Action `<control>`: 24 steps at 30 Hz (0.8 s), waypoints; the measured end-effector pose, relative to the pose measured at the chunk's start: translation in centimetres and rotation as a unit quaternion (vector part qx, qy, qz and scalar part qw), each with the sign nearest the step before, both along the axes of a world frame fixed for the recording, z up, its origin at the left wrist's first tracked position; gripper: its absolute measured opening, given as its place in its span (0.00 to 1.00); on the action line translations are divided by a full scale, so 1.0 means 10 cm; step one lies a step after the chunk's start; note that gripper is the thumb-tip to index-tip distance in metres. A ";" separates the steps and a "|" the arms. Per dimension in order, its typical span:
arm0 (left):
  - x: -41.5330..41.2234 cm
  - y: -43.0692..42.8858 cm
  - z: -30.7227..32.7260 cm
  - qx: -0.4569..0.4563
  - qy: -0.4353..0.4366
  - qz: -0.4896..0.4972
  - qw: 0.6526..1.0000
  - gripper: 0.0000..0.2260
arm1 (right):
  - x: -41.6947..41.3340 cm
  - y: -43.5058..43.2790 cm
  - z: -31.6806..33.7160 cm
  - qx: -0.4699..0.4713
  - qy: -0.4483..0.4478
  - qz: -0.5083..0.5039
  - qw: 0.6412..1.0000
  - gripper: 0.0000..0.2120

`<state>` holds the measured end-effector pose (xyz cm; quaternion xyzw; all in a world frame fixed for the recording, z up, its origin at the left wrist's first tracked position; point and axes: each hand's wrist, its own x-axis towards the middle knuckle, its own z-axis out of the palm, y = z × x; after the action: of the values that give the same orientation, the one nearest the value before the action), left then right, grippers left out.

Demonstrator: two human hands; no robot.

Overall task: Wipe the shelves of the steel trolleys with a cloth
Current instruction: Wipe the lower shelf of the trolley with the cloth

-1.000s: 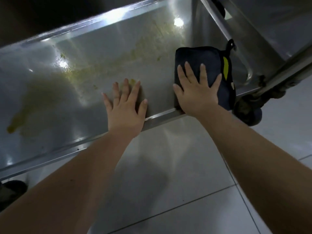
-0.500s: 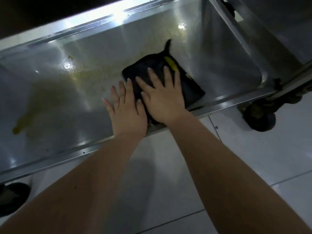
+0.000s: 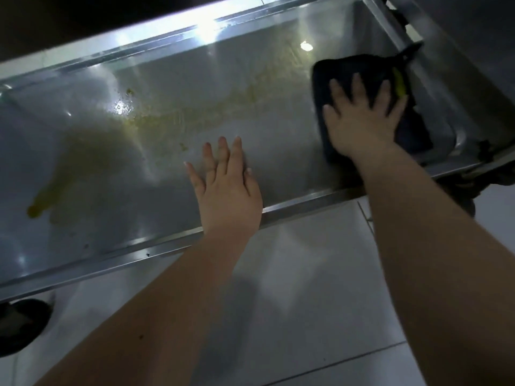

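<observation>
A low steel trolley shelf (image 3: 156, 246) with a raised rim fills the upper half of the view. Yellow-green smears (image 3: 195, 112) run across its middle, and a thicker yellow blob (image 3: 37, 210) lies at the left. A dark blue cloth (image 3: 412, 132) with a yellow tag and a loop lies flat at the shelf's right end. My right hand (image 3: 362, 118) presses flat on that cloth with fingers spread. My left hand (image 3: 225, 185) rests palm down on the bare shelf near the front rim, holding nothing.
White floor tiles (image 3: 306, 302) lie in front of the shelf. A black caster wheel (image 3: 19, 324) sits at the lower left, and another caster (image 3: 471, 188) under the right corner. The trolley's upright post (image 3: 401, 12) rises at the top right.
My right hand has slid the cloth from the shelf's middle, beside my left hand, back to the right end. My left hand has stayed flat on the shelf.
</observation>
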<state>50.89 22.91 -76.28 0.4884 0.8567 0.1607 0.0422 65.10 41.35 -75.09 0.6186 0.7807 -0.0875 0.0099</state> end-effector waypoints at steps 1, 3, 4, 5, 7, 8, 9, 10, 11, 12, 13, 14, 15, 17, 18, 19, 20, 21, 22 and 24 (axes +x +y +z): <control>0.00 0.00 0.00 0.011 -0.011 0.008 1.000 0.26 | -0.23 -0.10 0.00 0.004 0.007 0.038 0.999 0.26; -0.03 -0.01 0.03 0.037 -0.035 0.031 0.998 0.27 | -0.72 -0.39 -0.04 0.010 0.015 0.145 0.989 0.26; -0.04 -0.02 0.05 0.049 -0.043 0.044 0.997 0.29 | -0.92 -0.54 -0.06 0.016 0.017 0.194 0.981 0.26; -0.05 -0.03 0.07 0.060 -0.052 0.052 0.995 0.30 | -1.04 -0.66 -0.08 0.022 0.017 0.229 0.973 0.26; -0.07 -0.05 0.10 0.062 -0.077 0.064 0.993 0.31 | -1.11 -0.72 -0.13 0.031 0.029 0.247 0.968 0.26; -0.10 -0.05 0.12 0.053 -0.089 0.071 0.992 0.31 | -1.09 -0.71 -0.14 0.032 0.037 0.245 0.968 0.26; -0.15 -0.03 0.14 0.039 -0.091 0.075 0.992 0.30 | -1.06 -0.69 -0.15 0.035 0.041 0.243 0.968 0.26; -0.22 0.00 0.16 0.024 -0.074 0.074 0.994 0.29 | -1.05 -0.68 -0.15 0.038 0.041 0.244 0.968 0.26; -0.33 0.05 0.18 0.007 -0.037 0.065 0.997 0.28 | -1.05 -0.68 -0.16 0.041 0.041 0.244 0.968 0.26; -0.45 0.10 0.18 -0.014 0.007 0.050 0.999 0.28 | -1.07 -0.69 -0.16 0.044 0.039 0.241 0.969 0.26; -0.57 0.14 0.18 -0.043 0.040 0.036 0.998 0.27 | -1.08 -0.70 -0.16 0.047 0.038 0.238 0.969 0.26; -0.66 0.16 0.16 -0.076 0.060 0.026 0.995 0.27 | -1.10 -0.71 -0.16 0.049 0.037 0.235 0.970 0.26; -0.73 0.15 0.13 -0.104 0.070 0.017 0.992 0.27 | -1.11 -0.71 -0.17 0.049 0.037 0.233 0.971 0.26; -0.78 0.09 0.04 -0.120 0.069 -0.001 0.990 0.26 | -1.10 -0.70 -0.18 0.049 0.037 0.229 0.972 0.26; -0.79 0.07 0.01 -0.113 0.063 -0.004 0.992 0.26 | -1.10 -0.70 -0.18 0.051 0.040 0.229 0.971 0.26; -0.80 0.06 -0.01 -0.103 0.057 -0.002 0.993 0.26 | -1.10 -0.68 -0.18 0.051 0.042 0.231 0.971 0.26; -0.82 0.06 -0.03 -0.099 0.055 0.001 0.994 0.26 | -1.09 -0.66 -0.19 0.047 0.041 0.233 0.971 0.26; -0.83 0.06 -0.03 -0.102 0.057 0.003 0.993 0.26 | -1.06 -0.61 -0.18 0.044 0.036 0.231 0.971 0.26; -0.84 0.07 -0.04 -0.107 0.059 0.003 0.993 0.26 | -1.00 -0.54 -0.17 0.043 0.029 0.223 0.973 0.26; -0.84 0.07 -0.04 -0.109 0.055 0.003 0.993 0.26 | -0.77 -0.26 -0.13 0.043 0.013 0.179 0.983 0.25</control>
<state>42.45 23.63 -76.67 0.4863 0.8716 0.0397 0.0475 57.40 38.77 -76.40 0.4679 0.8818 -0.0587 -0.0109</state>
